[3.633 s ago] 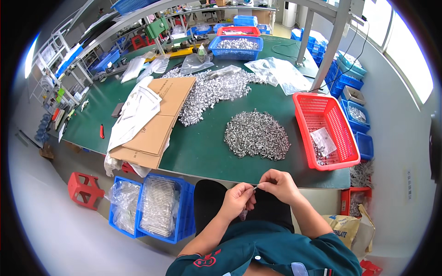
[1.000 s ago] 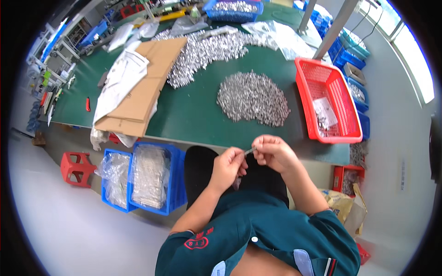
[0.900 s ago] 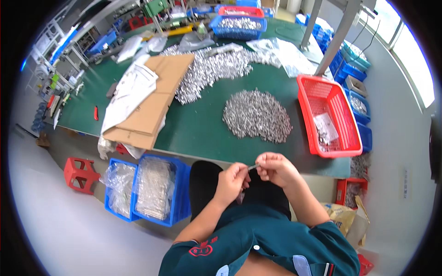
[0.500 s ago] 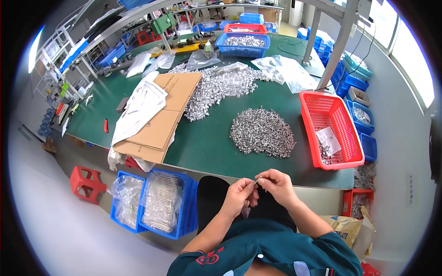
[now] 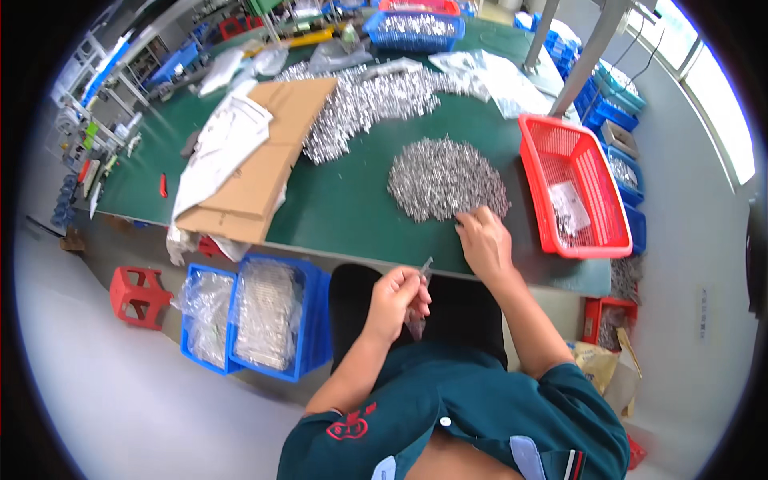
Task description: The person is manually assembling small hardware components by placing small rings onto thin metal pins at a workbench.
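One rod [image 5: 428,265] we grip, left hand [image 5: 398,301] past the worktop's [image 5: 352,228] roomy front edge; right hand [image 5: 485,242] at the pile [image 5: 444,180], grip unclear.

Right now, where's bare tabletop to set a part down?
Biggest bare patch: green table between cardboard and near metal pile, reaching the front edge. A narrower strip separates that pile from the far pile. Crowded: the back, with plastic bags and blue basket; front right, with right hand and red basket.
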### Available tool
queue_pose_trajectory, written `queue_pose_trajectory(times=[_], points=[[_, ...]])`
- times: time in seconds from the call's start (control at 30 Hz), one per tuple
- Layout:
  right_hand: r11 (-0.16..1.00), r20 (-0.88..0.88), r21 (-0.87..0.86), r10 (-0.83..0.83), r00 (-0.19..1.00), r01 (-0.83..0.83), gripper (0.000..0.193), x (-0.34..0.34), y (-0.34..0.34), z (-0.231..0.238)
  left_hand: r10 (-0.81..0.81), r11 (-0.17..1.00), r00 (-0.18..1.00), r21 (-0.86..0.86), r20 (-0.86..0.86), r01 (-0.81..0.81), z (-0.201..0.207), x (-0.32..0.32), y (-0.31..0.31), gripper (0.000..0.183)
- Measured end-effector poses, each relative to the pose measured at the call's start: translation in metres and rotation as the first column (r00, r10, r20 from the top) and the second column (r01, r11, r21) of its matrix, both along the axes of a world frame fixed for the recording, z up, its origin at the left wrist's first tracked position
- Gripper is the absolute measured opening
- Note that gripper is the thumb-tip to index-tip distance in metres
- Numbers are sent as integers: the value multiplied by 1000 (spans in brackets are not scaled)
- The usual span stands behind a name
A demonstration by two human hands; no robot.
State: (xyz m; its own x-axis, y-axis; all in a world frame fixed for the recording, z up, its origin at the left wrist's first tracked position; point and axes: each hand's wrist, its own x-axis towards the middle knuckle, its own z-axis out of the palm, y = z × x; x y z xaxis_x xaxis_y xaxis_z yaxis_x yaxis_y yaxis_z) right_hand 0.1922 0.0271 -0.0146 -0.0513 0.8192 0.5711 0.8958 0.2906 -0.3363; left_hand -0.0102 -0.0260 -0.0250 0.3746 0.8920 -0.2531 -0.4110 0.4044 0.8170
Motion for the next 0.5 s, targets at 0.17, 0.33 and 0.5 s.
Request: queue_pose_trajectory(times=[0.17, 0.33, 0.5], points=[[999, -8, 37, 19, 1000, -19, 13, 1, 4, -3, -7, 1000, 999, 25, -42, 8, -5, 0, 5, 16], [998, -87, 15, 56, 995, -55, 14, 6, -5, -9, -15, 1000, 999, 15, -51, 16, -10, 0, 2, 16], [999, -141, -7, 30, 990, -31, 17, 9, -9, -6, -16, 1000, 999, 22, -51, 17, -11, 0, -1, 16]])
